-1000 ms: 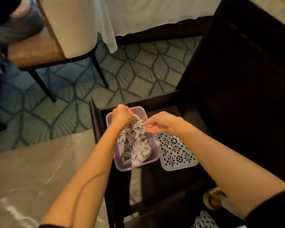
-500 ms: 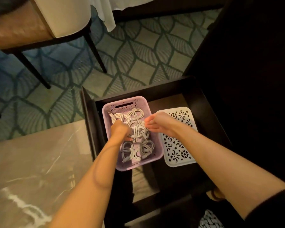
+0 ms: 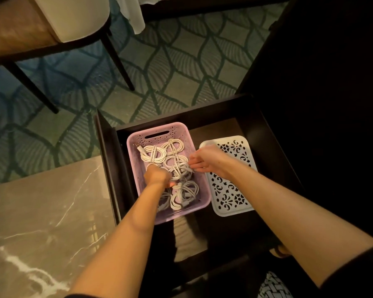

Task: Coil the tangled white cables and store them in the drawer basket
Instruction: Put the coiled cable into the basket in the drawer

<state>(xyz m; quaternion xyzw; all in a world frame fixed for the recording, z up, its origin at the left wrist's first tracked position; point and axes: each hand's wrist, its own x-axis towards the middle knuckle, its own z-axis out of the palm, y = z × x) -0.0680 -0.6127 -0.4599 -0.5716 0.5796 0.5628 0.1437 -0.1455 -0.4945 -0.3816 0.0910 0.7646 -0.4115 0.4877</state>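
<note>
The white cables [image 3: 173,147] lie in separate tied coils inside the lilac basket [image 3: 132,160], which sits at the left of the open dark drawer [image 3: 213,116], just beside a white cut-out tray [image 3: 230,196]. The left hand [image 3: 156,176] reaches down into the middle of the basket with its fingers curled round a coil there, while the right hand [image 3: 209,159] comes in over the basket's right rim and pinches strands of the middle coil between its fingertips. Beyond the drawer, a chair [image 3: 52,22] stands on the leaf-patterned carpet [image 3: 181,67].
</note>
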